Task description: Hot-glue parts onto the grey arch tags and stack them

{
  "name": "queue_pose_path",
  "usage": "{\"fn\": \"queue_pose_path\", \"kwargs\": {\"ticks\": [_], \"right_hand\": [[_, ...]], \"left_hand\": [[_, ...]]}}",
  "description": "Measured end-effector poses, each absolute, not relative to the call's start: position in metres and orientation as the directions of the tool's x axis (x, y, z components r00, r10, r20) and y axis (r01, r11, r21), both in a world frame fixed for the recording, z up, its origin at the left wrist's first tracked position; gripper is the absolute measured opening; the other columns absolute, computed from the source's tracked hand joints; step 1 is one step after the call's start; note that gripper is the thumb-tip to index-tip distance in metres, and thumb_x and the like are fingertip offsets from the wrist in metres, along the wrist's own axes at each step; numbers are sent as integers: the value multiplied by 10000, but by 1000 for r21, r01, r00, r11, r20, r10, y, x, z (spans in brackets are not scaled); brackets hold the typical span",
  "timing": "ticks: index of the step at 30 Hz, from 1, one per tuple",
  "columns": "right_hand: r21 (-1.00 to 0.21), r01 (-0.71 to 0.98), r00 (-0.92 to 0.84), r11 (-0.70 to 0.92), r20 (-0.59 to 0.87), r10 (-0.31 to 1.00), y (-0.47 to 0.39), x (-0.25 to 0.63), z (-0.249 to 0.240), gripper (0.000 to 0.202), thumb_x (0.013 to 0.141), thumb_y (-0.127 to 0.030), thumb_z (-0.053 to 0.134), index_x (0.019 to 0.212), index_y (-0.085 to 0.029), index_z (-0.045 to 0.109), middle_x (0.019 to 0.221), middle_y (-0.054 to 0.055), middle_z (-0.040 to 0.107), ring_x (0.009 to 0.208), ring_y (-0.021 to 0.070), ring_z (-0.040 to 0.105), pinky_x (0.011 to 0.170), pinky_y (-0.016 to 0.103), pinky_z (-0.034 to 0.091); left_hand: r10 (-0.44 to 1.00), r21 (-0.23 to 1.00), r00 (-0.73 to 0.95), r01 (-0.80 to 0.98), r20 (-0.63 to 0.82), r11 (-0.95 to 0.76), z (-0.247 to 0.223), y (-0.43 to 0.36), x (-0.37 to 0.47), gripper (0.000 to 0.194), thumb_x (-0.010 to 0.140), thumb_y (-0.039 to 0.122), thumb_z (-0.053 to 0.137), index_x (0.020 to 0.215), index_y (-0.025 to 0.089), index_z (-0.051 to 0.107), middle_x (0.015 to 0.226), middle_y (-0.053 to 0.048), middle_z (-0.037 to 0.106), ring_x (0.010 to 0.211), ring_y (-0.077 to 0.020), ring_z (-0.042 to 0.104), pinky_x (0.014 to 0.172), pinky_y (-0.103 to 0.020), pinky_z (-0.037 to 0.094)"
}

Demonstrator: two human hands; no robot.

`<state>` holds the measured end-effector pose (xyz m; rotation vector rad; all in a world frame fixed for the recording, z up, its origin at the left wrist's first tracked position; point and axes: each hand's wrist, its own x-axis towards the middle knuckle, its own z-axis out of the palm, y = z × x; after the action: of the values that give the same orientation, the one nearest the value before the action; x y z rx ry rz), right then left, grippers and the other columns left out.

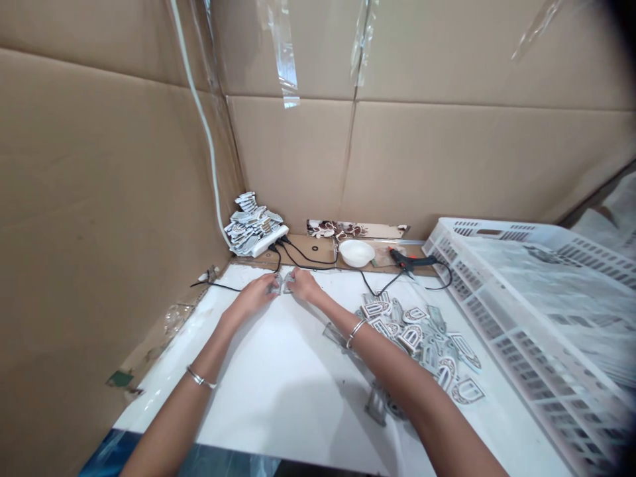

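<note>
My left hand (257, 293) and my right hand (304, 285) are close together at the far side of the white tabletop (258, 377). The fingers of my left hand pinch a small grey flat piece (277, 286). Just to its right, my right hand grips a similar grey flat piece (287, 283), with a narrow gap between the two. Fingers hide much of both pieces. Under and beside my right forearm lies a loose heap of arch-shaped pieces with white-and-brown patterned faces (411, 336), some showing grey sides.
Behind my hands are a pile of stacked pieces (251, 225), a white power strip (268, 241) with black cables, a white bowl (356, 254) and a glue gun (411, 260). A white plastic crate (501, 324) stands on the right. Cardboard walls (293, 159) enclose the table.
</note>
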<state>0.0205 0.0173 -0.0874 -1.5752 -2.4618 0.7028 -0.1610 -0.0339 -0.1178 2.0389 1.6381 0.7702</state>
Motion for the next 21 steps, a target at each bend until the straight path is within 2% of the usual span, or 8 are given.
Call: {"fn": "queue_pose_path", "kwargs": {"ticks": [3, 7, 9, 10, 12, 16, 18, 21], "right_hand": [[-468, 802, -480, 371, -134, 867, 23, 27, -83, 312, 909, -261, 571, 1190, -153, 655, 1133, 80, 742, 1017, 191, 685, 781, 213, 468], [-436, 807, -492, 399, -122, 862, 28, 71, -55, 384, 948, -224, 493, 1309, -157, 605, 1252, 93, 697, 1096, 179, 650, 886, 227, 449], [-398, 817, -514, 418, -174, 840, 21, 101, -40, 306, 910, -260, 560, 1179, -184, 683, 1158, 79, 728, 1023, 199, 668, 855, 254, 457], [-372, 827, -520, 421, -222, 824, 14, 115, -35, 263, 860, -307, 637, 1081, -192, 722, 1085, 80, 743, 974, 224, 678, 813, 276, 466], [-315, 844, -524, 435, -308, 794, -6, 135, -29, 370, 728, -420, 772, 1035, -216, 738, 1022, 86, 745, 936, 270, 679, 780, 316, 470], [-87, 799, -573, 595, -410, 710, -48, 141, -32, 505, 695, -529, 786, 1079, -208, 722, 1158, 146, 681, 1055, 319, 630, 832, 378, 473], [-24, 762, -604, 648, -387, 696, -60, 135, -35, 442, 699, -457, 804, 1031, -174, 731, 1192, 178, 651, 1129, 337, 586, 877, 395, 466], [-33, 681, -693, 732, -354, 629, -61, 124, -40, 310, 768, -322, 745, 1023, -146, 734, 1163, 178, 659, 1130, 318, 574, 910, 386, 452]], "left_hand": [[970, 632, 177, 736, 164, -241, -117, -34, -169, 162, 741, 248, 613, 891, 218, 668, 1235, -106, 688, 1198, -312, 609, 1077, -420, 436], [965, 624, 200, 736, 171, -263, -113, -34, -171, 170, 743, 248, 614, 896, 206, 677, 1264, -108, 662, 1194, -303, 600, 1073, -415, 427], [966, 602, 181, 757, 182, -256, -110, -33, -169, 194, 777, 288, 621, 944, 210, 681, 1224, -105, 670, 1152, -296, 608, 1056, -419, 431], [966, 579, 169, 775, 197, -253, -108, -34, -167, 203, 802, 315, 618, 966, 214, 681, 1208, -105, 672, 1142, -296, 605, 1053, -424, 426], [958, 529, 152, 807, 243, -262, -103, -35, -159, 213, 852, 358, 594, 989, 217, 679, 1210, -108, 666, 1156, -298, 589, 1062, -438, 405], [917, 520, 268, 760, 294, -389, -94, -47, -130, 227, 904, 379, 575, 1013, 210, 678, 1223, -111, 656, 1202, -292, 563, 1073, -428, 385], [887, 537, 381, 706, 263, -462, -90, -56, -114, 236, 922, 380, 572, 1054, 213, 675, 1229, -103, 656, 1215, -276, 554, 1074, -402, 384], [854, 524, 479, 683, 204, -508, -90, -63, -99, 246, 940, 388, 565, 1096, 229, 670, 1243, -88, 655, 1240, -272, 534, 1076, -392, 373]]}}
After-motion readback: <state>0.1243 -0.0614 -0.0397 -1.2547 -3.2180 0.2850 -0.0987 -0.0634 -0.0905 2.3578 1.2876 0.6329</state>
